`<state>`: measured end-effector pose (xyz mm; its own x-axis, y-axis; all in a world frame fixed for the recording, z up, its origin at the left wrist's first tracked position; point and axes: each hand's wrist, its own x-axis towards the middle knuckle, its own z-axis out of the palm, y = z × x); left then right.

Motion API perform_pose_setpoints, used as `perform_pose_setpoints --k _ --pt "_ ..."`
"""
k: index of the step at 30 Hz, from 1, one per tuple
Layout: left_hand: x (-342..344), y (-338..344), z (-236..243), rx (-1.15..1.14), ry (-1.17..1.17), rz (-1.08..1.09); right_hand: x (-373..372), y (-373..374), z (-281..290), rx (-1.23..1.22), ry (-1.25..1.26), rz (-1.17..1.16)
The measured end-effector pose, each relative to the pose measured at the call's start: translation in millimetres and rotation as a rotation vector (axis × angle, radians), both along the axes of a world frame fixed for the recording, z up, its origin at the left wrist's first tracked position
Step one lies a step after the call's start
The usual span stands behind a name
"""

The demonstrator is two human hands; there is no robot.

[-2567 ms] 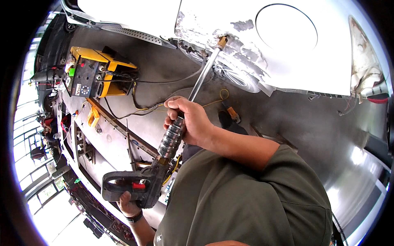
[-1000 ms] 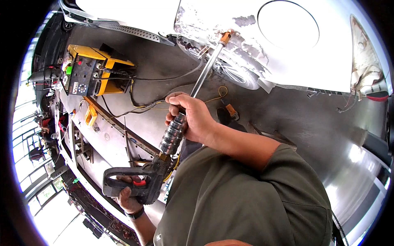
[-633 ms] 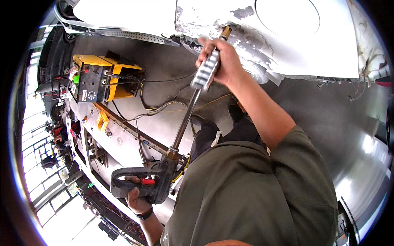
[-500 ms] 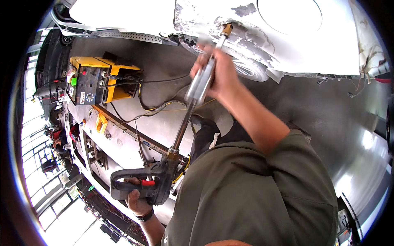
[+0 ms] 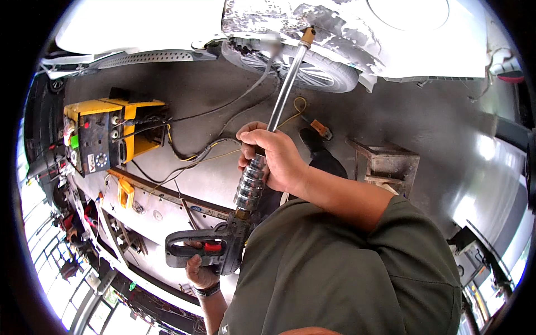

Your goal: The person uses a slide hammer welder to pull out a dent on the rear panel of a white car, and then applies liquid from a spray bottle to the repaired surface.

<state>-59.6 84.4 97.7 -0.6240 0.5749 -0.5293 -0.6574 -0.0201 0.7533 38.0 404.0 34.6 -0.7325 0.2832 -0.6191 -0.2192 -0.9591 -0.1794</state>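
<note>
A dent puller, a slide hammer with a chrome shaft (image 5: 286, 86), runs slantwise from a black pistol handle (image 5: 231, 245) up to a white car's body panel. My left hand (image 5: 202, 273) is closed round the handle's grip, by its red trigger (image 5: 212, 247). Around the upper end of the ribbed metal sliding weight (image 5: 249, 187) my right hand (image 5: 282, 162) is closed; the weight sits down by the handle. The brass-coloured tip (image 5: 308, 37) is at the panel's scraped patch (image 5: 335, 28), above the wheel (image 5: 318, 70). Whether it is fixed there I cannot tell.
A yellow and black machine (image 5: 103, 134) stands on the left, with cables (image 5: 195, 116) trailing across the floor. A long metal beam (image 5: 167, 192) lies below it. On the right are a worn wooden stool (image 5: 385, 164) and an orange power tool (image 5: 321, 129).
My right hand has slid the weight down the shaft to the handle, baring the upper shaft. The view has shifted, and the stool and orange tool now show. The tip stays at the panel.
</note>
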Motion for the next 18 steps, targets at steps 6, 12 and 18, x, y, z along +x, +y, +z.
perform_pose_setpoints --k 6,12,18 --pt "-21.1 -14.5 -14.6 -0.001 -0.029 0.081 -19.6 -9.1 -6.7 0.055 0.003 -0.010" --pt "-16.8 -7.7 -17.3 0.032 -0.012 -0.008 -24.2 -3.5 -6.9 0.079 0.034 0.024" --pt "-1.9 12.6 -16.9 0.035 -0.045 0.032 -18.3 8.5 -5.4 0.082 -0.047 0.034"
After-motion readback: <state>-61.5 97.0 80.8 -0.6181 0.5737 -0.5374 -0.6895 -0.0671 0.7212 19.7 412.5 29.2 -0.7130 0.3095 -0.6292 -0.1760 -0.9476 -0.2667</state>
